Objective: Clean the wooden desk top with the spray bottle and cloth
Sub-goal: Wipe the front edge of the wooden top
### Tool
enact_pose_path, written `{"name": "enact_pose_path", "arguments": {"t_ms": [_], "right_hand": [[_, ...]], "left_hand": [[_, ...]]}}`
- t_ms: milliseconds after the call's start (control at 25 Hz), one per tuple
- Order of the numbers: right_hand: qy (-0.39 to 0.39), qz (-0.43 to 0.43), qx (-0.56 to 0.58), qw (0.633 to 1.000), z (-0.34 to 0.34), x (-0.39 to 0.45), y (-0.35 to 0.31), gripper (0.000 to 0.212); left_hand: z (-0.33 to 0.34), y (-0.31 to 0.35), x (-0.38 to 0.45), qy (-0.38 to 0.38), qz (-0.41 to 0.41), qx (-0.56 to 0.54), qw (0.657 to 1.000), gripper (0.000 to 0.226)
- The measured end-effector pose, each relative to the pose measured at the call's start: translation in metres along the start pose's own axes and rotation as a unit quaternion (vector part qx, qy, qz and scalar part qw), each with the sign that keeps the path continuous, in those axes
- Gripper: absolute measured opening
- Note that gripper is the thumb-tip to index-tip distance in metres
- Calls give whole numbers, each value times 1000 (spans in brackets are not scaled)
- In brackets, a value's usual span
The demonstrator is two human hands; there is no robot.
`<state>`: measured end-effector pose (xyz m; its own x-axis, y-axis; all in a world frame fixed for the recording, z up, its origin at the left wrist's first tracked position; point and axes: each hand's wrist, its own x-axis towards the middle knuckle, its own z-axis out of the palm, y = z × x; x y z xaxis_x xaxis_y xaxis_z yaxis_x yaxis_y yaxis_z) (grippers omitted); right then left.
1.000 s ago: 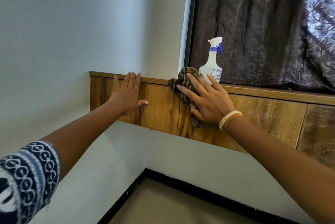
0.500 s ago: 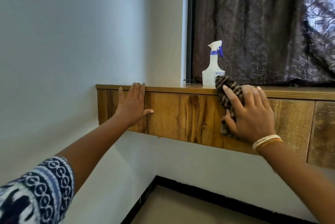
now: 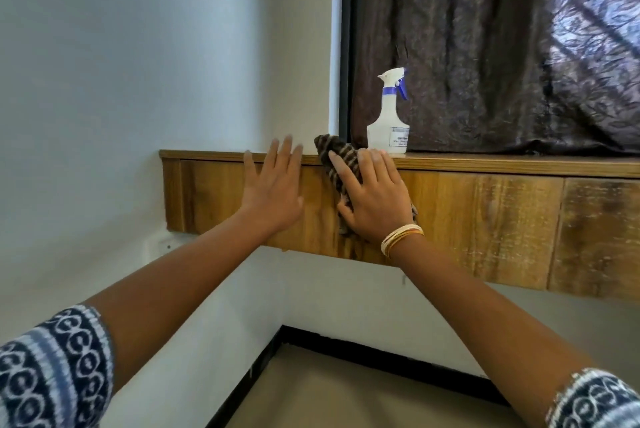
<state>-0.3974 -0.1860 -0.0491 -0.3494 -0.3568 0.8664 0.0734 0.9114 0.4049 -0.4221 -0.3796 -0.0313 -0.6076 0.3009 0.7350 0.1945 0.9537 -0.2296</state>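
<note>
Head view. We see the right hand spread flat, fingers extended, pressing a brown cloth with pale stripes against the front face of the wall-mounted wooden desk; the cloth's upper end pokes above the desk's top edge, and its lower end shows below the palm. Cream and gold bangles circle that wrist. The left hand lies just beside the right one, open with fingers straight and together, its palm toward the same wooden face and its fingertips reaching past the top edge; it holds nothing, and motion blur leaves us unable to tell whether it touches the wood. We note the translucent white spray bottle with a white nozzle and blue trigger standing upright on the desk top, just behind the right hand and in front of the dark brown patterned curtain. Both forearms end in blue-and-white patterned sleeves.
</note>
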Motion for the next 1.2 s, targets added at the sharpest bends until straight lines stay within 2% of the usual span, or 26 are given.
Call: {"name": "enact_pose_path", "arguments": {"t_ms": [160,280,400,440,560,600,680,800,960,1000,1080,1160,1200], "right_hand": [[44,65,-9,997,-9,-38,49,69],[55,112,-8,992,-13,-73,72,71],[59,147,-8,987,-4,-109,63,69],[48,124,-13,991,1,-120,57,68],[-7,-21,-24,999,8,-148,48,65],[-16,-39,-25,999,5,-150,53,64],[6,13,-20,1000,-3,-145,70,64],[71,155,-30,985,-19,-128,107,65],[94,221,-28,970,-16,-122,98,64],[82,206,-17,975,-12,-119,85,64],[41,107,-12,993,-4,-111,64,65],[9,5,-32,999,-3,-103,64,64],[7,-16,-39,999,-5,-100,70,64]], "left_hand": [[-10,57,13,66,81,-127,986,77],[-6,77,16,94,92,-162,978,68],[-1,75,18,140,95,-157,973,56],[0,73,20,146,101,-150,973,52],[3,75,20,149,94,-136,975,47],[3,77,19,155,84,-134,975,47],[5,83,18,163,65,-137,975,46],[7,85,18,175,58,-139,973,45],[4,86,18,171,58,-150,972,44],[3,85,18,169,59,-153,972,43],[2,83,17,166,65,-157,971,43],[1,84,16,170,65,-159,970,43],[1,85,16,173,59,-165,969,43]]}}
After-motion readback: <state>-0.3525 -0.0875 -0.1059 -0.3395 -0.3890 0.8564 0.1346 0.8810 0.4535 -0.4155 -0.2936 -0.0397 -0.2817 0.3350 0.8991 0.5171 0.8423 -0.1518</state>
